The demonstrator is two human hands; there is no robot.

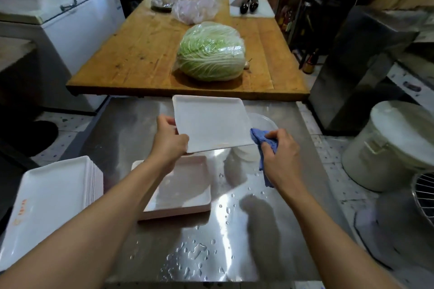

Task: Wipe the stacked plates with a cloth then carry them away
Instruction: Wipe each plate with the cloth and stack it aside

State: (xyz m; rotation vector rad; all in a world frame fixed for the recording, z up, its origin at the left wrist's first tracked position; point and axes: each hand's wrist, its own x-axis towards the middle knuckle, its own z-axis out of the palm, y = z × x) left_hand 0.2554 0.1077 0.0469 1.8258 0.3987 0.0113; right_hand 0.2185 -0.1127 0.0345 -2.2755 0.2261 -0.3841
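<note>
Plate [211, 124] held tilted above steel table [270, 230], left hand [170, 141] pinching its near-left edge, thumb on top. Right hand [281, 159] clenched round blue cloth [263, 141] at plate's right corner. Stack of plates [54, 204] at left has orange print, unreadable.

Two bare forearms, no sleeves or jewellery.

Both arms reach forward, left hand [169, 139] pinching, right hand [281, 155] curled in a grip.
</note>
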